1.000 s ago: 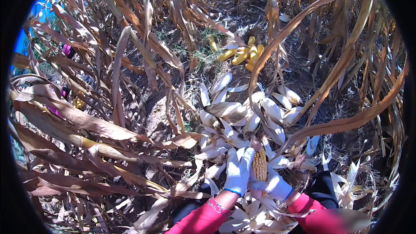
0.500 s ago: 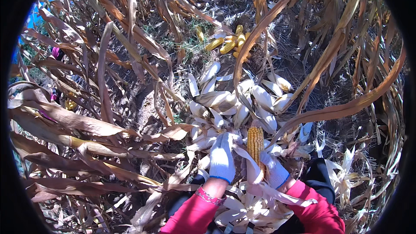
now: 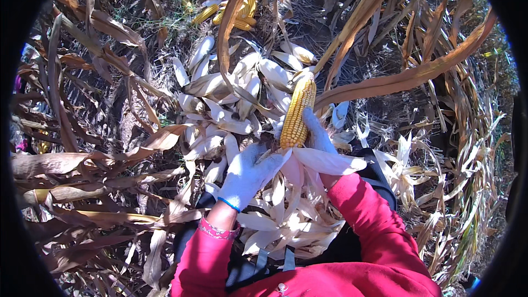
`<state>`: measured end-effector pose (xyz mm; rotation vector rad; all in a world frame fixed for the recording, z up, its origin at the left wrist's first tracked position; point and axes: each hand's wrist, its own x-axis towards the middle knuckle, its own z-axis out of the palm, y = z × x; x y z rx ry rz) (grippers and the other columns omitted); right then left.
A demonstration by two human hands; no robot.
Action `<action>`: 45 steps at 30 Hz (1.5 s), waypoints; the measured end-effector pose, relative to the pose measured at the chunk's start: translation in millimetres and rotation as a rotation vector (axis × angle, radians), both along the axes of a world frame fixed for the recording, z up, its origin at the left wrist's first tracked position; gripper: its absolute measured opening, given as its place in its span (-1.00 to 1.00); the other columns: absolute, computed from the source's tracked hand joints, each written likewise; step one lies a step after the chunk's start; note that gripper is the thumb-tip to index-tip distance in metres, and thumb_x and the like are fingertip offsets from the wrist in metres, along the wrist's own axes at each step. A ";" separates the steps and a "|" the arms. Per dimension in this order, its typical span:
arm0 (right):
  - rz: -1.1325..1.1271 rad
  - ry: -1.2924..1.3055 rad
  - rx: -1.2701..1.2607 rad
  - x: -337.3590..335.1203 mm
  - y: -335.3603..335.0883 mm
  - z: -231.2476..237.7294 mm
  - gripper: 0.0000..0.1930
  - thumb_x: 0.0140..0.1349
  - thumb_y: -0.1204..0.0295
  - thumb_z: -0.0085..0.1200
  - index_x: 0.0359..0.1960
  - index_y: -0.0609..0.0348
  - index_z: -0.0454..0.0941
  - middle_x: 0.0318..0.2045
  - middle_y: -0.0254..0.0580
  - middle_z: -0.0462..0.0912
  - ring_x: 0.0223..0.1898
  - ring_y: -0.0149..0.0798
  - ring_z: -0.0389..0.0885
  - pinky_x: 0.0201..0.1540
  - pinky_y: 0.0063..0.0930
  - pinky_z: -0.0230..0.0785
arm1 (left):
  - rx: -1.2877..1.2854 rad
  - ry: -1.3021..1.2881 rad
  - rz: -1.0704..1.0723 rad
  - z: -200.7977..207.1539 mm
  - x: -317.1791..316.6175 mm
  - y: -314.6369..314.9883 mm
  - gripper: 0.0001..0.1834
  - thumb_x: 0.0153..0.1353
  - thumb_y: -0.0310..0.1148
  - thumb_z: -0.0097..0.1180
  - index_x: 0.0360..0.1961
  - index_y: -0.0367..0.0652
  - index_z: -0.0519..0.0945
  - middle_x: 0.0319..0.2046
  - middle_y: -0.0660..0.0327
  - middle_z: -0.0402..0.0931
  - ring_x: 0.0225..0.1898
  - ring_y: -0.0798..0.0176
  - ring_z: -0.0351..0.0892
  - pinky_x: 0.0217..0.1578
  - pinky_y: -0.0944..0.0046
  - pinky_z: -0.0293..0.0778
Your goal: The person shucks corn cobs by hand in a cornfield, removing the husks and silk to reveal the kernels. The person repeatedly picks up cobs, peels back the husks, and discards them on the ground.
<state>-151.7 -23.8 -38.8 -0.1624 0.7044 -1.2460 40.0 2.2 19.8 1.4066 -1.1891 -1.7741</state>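
No legible text, no labels, no brands — no readable numbers or signs.

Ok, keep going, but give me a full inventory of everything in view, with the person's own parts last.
Bare, full-kernelled yellow corn cob: one, yellow, held right of centre
Papery husk flaps: several, cream, at that cob's base
Husk-covered corn ears: many, cream, piled left of the held cob
Bare yellow cobs in a heap: several, yellow, upper left of centre
Loose papery husks: many, cream, between the legs and farther right
Dry stalks and leaves: countless, brown, all around
Small patch: one, magenta, left edge, too small to identify
Left hand: one, white-gloved, beside the cob's base
Right hand: one, white-gloved, around the cob's lower part
Long sleeves: two, red, below
Trouser legs: two, black, either side
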 end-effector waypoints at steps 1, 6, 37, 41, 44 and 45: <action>-0.029 -0.020 0.022 4.2 -1.1 11.4 -0.50 0.42 0.09 0.10 0.21 0.19 0.43 -0.14 -0.17 0.61 -0.24 -0.22 0.66 -0.16 -0.29 0.61 | -0.164 -0.228 -0.195 -11.6 -2.6 0.7 -0.48 0.25 -0.06 0.26 -0.01 -0.33 0.58 -0.33 0.11 0.67 -0.29 0.17 0.66 -0.20 0.19 0.54; 0.122 0.122 -0.046 13.1 14.6 19.3 -0.55 0.41 0.14 0.12 0.15 0.20 0.46 -0.14 -0.19 0.63 -0.24 -0.29 0.66 -0.20 -0.42 0.59 | -0.326 -0.440 -0.274 -27.8 -10.3 8.4 -0.55 0.24 -0.04 0.19 0.01 -0.12 0.59 -0.17 -0.04 0.66 -0.16 -0.15 0.67 -0.14 -0.01 0.56; 0.732 0.859 -0.453 55.3 78.6 -20.6 -0.64 0.31 0.19 0.20 -0.09 0.26 0.62 -0.26 -0.04 0.73 -0.26 -0.17 0.71 -0.18 -0.29 0.54 | -0.057 0.067 0.357 -37.5 -9.4 2.3 -0.61 0.21 -0.38 0.29 0.01 -0.32 0.51 -0.30 0.19 0.60 -0.35 0.31 0.63 -0.32 0.28 0.58; 0.732 0.949 -0.503 47.3 86.1 -30.6 -0.57 0.33 0.10 0.15 -0.04 0.25 0.60 -0.29 0.05 0.72 -0.32 0.00 0.72 -0.22 -0.23 0.54 | 0.031 0.151 0.256 -30.7 -5.1 -1.4 -0.68 0.26 -0.33 0.22 -0.07 -0.31 0.51 -0.37 0.18 0.59 -0.41 0.28 0.63 -0.35 0.28 0.58; 0.674 0.921 -0.496 51.1 90.3 -20.9 -0.52 0.35 0.04 0.13 0.00 0.25 0.57 -0.30 0.02 0.70 -0.30 0.00 0.69 -0.19 -0.21 0.51 | 0.057 0.245 0.171 -26.1 0.5 -0.8 -0.69 0.25 -0.30 0.23 -0.12 -0.31 0.51 -0.37 0.17 0.59 -0.40 0.29 0.63 -0.34 0.29 0.58; 0.710 0.944 -0.511 49.9 91.1 -19.0 -0.52 0.35 0.05 0.12 0.01 0.26 0.56 -0.28 0.02 0.70 -0.28 0.00 0.69 -0.17 -0.21 0.51 | 0.060 0.268 0.139 -24.5 2.9 -0.2 -0.69 0.25 -0.29 0.23 -0.13 -0.31 0.51 -0.38 0.17 0.59 -0.40 0.29 0.63 -0.34 0.29 0.58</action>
